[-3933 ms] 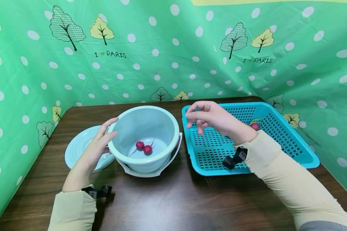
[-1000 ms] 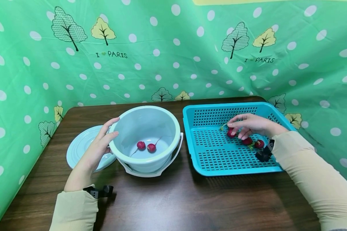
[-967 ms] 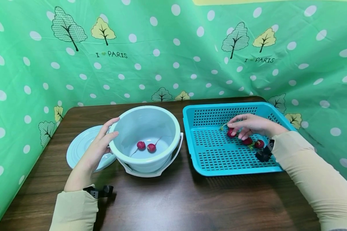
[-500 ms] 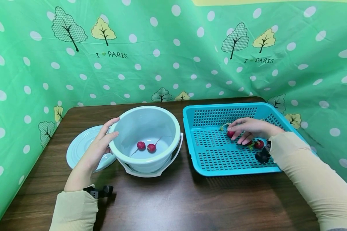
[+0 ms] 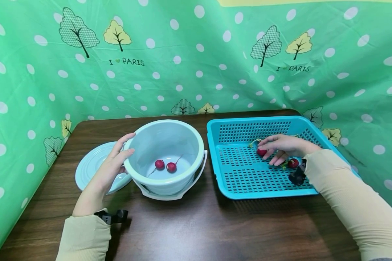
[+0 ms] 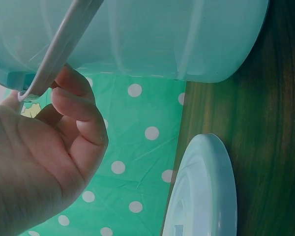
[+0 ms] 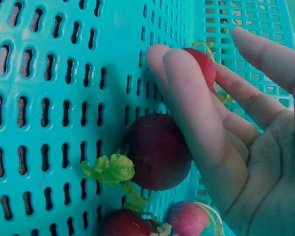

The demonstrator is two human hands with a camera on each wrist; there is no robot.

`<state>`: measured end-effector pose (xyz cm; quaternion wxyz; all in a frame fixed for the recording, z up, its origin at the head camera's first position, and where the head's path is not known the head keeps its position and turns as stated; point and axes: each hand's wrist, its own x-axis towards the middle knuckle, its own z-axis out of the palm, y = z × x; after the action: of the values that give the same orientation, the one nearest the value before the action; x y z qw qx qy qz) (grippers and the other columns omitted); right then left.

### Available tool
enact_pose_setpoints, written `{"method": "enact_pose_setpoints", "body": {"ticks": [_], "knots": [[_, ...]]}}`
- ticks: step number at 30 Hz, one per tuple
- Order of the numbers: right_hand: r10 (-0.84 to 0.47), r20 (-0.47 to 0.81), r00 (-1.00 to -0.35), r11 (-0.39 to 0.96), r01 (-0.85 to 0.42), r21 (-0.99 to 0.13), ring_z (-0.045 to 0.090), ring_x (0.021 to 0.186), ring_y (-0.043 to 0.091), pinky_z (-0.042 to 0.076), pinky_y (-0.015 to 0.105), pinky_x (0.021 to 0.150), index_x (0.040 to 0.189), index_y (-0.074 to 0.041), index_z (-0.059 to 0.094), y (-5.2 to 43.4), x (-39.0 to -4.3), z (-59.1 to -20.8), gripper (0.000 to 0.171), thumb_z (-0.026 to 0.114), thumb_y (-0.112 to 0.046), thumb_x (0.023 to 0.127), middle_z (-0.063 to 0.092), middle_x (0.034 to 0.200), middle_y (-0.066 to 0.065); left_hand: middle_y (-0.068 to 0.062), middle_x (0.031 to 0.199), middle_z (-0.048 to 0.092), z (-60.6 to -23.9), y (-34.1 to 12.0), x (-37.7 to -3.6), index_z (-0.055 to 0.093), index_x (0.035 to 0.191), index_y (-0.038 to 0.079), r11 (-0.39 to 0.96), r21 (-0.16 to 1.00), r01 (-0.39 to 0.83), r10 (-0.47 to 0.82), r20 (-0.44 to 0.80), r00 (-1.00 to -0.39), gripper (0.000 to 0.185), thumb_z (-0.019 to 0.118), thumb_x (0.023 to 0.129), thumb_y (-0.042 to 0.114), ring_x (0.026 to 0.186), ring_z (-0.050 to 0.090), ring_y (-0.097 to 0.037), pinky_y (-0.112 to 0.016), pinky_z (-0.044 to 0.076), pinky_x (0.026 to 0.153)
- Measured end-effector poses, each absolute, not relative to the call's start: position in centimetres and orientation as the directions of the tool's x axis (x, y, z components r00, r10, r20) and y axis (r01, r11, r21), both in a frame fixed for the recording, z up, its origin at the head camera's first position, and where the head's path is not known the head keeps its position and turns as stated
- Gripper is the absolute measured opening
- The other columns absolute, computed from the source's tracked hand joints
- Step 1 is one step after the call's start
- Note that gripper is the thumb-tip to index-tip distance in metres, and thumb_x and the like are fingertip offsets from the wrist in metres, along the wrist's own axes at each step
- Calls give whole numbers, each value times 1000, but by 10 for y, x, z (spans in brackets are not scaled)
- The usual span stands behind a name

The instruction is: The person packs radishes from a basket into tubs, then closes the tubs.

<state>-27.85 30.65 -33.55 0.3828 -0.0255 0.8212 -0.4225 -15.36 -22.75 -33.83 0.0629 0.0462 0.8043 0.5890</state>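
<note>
The right hand point(image 5: 281, 148) is inside the blue basket point(image 5: 268, 195), fingers loosely bent; one red radish point(image 5: 261, 152) sits at the fingertips, but whether they pinch it I cannot tell. Also in the basket, a dark radish point(image 7: 157, 155) lies just beside the fingers, with a pinkish radish point(image 7: 186, 219) near it. Left of the basket, the left hand point(image 5: 112, 165) holds the bucket point(image 5: 164, 136) by its rim; two small radishes point(image 5: 171, 167) lie in it. Farther left from the basket rests the lid point(image 5: 90, 165).
</note>
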Motion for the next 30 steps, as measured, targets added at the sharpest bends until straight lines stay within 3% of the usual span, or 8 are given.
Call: {"method": "enact_pose_setpoints", "body": {"ticks": [9, 19, 30], "knots": [[-356, -640, -681, 659, 303, -689, 73, 73, 23, 60, 40, 71, 153, -3, 24, 306, -278, -335, 66, 54, -33, 102, 65, 118, 23, -10, 153, 24, -339, -227, -155, 23, 155, 33, 303, 953, 0, 145, -46, -988, 54, 41, 105, 40, 90, 57, -14, -31, 49, 68], [-364, -638, -679, 669, 286, -686, 73, 72, 22, 60, 40, 71, 148, -4, 28, 304, -277, -334, 62, 56, -33, 101, 66, 117, 22, -11, 151, 23, -339, -229, -155, 22, 155, 33, 302, 953, 1, 153, -47, -987, 54, 41, 105, 39, 79, 56, -12, -31, 48, 66], [-348, -639, -686, 674, 291, -679, 72, 71, 22, 60, 40, 72, 144, -7, 34, 302, -278, -336, 56, 57, -35, 101, 67, 113, 21, -12, 152, 24, -338, -229, -154, 22, 155, 33, 322, 947, 8, 151, -43, -988, 55, 41, 105, 40, 89, 56, -14, -33, 48, 68]]}}
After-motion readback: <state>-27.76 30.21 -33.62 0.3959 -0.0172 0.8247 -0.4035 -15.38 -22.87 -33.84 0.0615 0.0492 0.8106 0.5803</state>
